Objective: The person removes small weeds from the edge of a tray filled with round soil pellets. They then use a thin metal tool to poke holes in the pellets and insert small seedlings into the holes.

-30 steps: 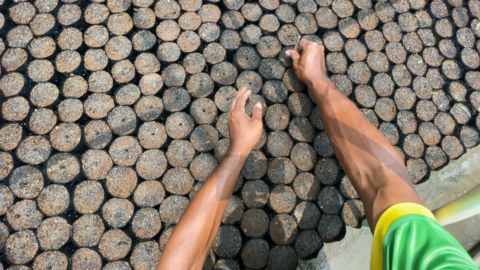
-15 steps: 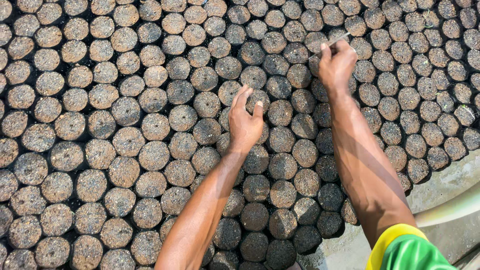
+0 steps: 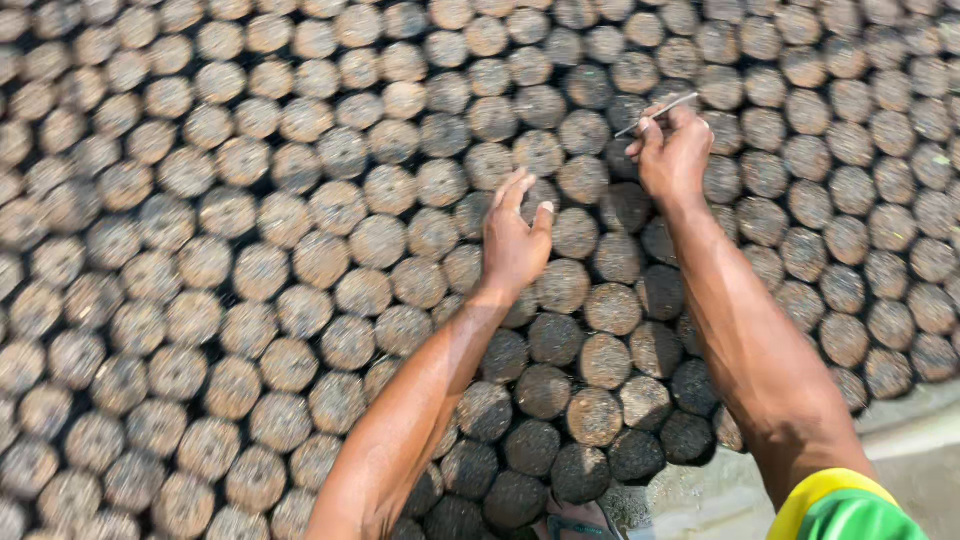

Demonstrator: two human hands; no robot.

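Note:
A dense bed of round soil-filled nursery bags (image 3: pixel 300 260) fills almost the whole view, packed side by side. My left hand (image 3: pixel 515 235) rests over the bags near the middle, fingers together and pointing away, with nothing visibly in it. My right hand (image 3: pixel 675 150) is farther out and to the right, its fingers pinched around a thin pale stick (image 3: pixel 655 115) that slants up to the right above a bag. The bags under my forearms look darker and damper than those to the left.
At the lower right the bed of bags ends at a pale concrete edge (image 3: pixel 910 430) and ground. A green sleeve with a yellow cuff (image 3: pixel 845 505) shows at the bottom right corner. A sandal strap (image 3: pixel 575 525) peeks in at the bottom.
My right hand has drifted right and lifted slightly, now showing the thin stick in its fingers. My left hand stays on about the same bags. The view has shifted to the left.

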